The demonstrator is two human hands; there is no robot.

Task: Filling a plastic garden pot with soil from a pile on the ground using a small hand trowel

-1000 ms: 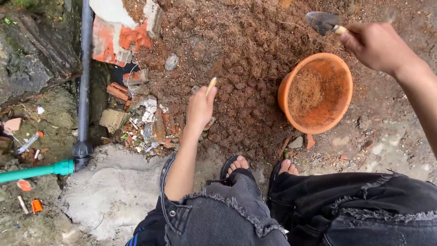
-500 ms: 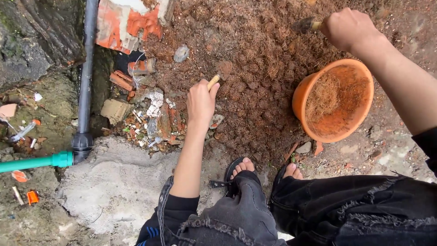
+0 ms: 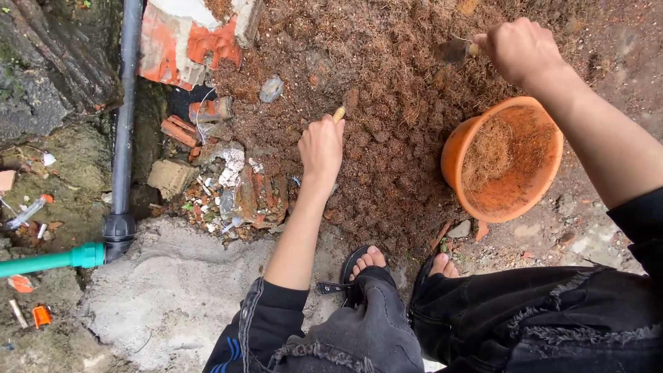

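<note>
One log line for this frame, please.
left hand: grips wooden-handled tool in soil | right hand: holds trowel over soil | orange pot: beside pile

I see coarse, fibrous reddish-brown soil (image 3: pixel 387 103), matt and crumbly. At three o'clock sits a smooth orange plastic pot (image 3: pixel 532 200) lined with dry coir. At nine o'clock, a dull grey plastic pipe (image 3: pixel 124 117) crosses rough concrete (image 3: pixel 173 283).

R hand (image 3: pixel 519 48) w/ trowel (image 3: pixel 452 50) dropped from above pot into the fibre heap; L hand (image 3: pixel 322 147) pushed its tool forward.
</note>
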